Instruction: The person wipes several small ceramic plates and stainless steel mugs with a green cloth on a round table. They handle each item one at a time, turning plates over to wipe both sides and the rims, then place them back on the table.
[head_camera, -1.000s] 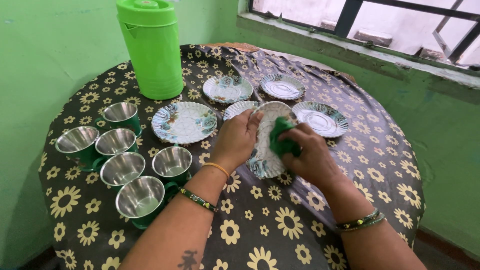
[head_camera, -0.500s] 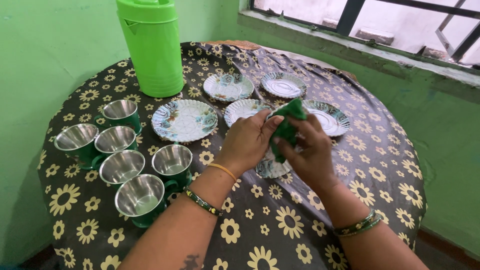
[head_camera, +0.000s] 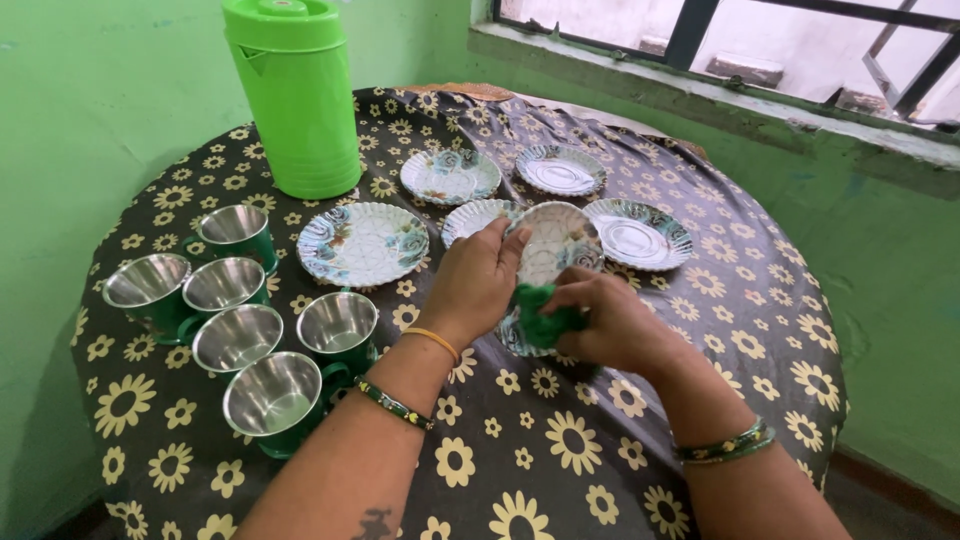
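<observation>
Round scalloped paper plate with silvery face (head_camera: 552, 245): tilted just right of the tall green plastic jug (head_camera: 293, 95). Left hand (head_camera: 475, 280) pinches its rim; right hand (head_camera: 610, 320) presses a crumpled green cloth (head_camera: 545, 322) against it. Likely light, flimsy; best held by the rim.

On the desk (head_camera: 640, 440), the jug (head_camera: 293, 95) stands at the back. Five cups (head_camera: 238, 335) cluster in front of it to the left; the plates (head_camera: 362, 243) spread to its right.
</observation>
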